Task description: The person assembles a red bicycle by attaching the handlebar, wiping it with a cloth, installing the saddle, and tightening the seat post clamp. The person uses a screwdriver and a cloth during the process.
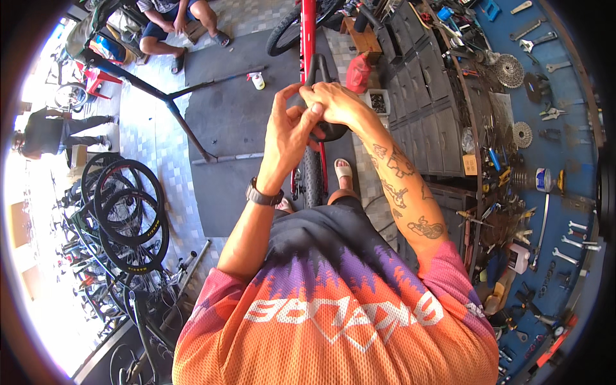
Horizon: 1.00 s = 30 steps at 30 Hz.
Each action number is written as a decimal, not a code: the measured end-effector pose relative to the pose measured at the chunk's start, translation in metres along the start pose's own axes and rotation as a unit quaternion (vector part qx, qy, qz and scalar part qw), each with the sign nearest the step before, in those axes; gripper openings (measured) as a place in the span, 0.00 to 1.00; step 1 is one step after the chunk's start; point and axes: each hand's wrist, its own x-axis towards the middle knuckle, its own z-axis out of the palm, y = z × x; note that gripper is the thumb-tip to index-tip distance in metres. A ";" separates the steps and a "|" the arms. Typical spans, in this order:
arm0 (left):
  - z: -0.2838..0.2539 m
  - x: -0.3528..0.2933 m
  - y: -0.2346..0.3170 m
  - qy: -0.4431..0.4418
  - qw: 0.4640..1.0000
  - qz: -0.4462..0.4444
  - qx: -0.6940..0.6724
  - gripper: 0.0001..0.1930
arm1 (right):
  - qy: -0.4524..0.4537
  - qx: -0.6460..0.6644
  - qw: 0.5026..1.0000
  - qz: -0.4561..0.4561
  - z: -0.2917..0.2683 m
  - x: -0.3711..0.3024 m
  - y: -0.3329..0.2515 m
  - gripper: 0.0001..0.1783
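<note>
A red bicycle (308, 45) stands straight ahead of me, its knobby rear tyre (313, 176) between my legs. Both hands meet above its black saddle (318, 64), which they largely cover. My left hand (288, 125) comes in from the left, its thumb and fingers curled together in a pinch. From the other side my right hand (337, 102) bends over the saddle, fingers pressed together against those of the left. Whatever lies between the fingertips is too small or hidden to make out.
Dark drawers (420, 83) and a tool-covered blue board (545, 160) line the right. On the black mat (237, 115) rest a metal stand (168, 97) and a small spray bottle (258, 81). Bicycle tyres (131, 215) crowd the left. One person (176, 22) sits ahead; another (51, 133) stands left.
</note>
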 end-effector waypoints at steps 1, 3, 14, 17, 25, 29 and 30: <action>0.001 0.007 0.003 -0.023 0.999 -0.017 -0.018 0.31 | 0.008 0.017 1.000 0.006 0.000 0.001 0.000 0.13; -0.001 0.012 0.005 -0.036 0.999 -0.006 -0.032 0.34 | 0.020 0.048 0.998 0.027 -0.001 0.004 -0.001 0.14; -0.035 0.031 -0.016 -0.084 0.961 -0.160 -0.209 0.29 | 0.005 0.327 0.929 0.174 0.004 0.016 -0.005 0.49; -0.060 0.015 -0.003 -0.182 0.966 -0.140 -0.121 0.25 | 0.023 0.307 0.928 0.211 0.006 0.021 0.003 0.52; -0.188 -0.046 -0.061 -0.049 0.984 -0.170 -0.005 0.22 | 0.142 0.096 0.958 0.230 0.018 -0.007 0.022 0.39; -0.180 -0.002 -0.186 0.121 0.981 -0.153 -0.024 0.25 | 0.172 0.092 0.941 0.275 0.020 -0.017 0.022 0.47; -0.172 0.010 -0.214 0.147 0.980 -0.133 -0.035 0.24 | 0.176 0.100 0.947 0.250 0.020 -0.021 0.020 0.46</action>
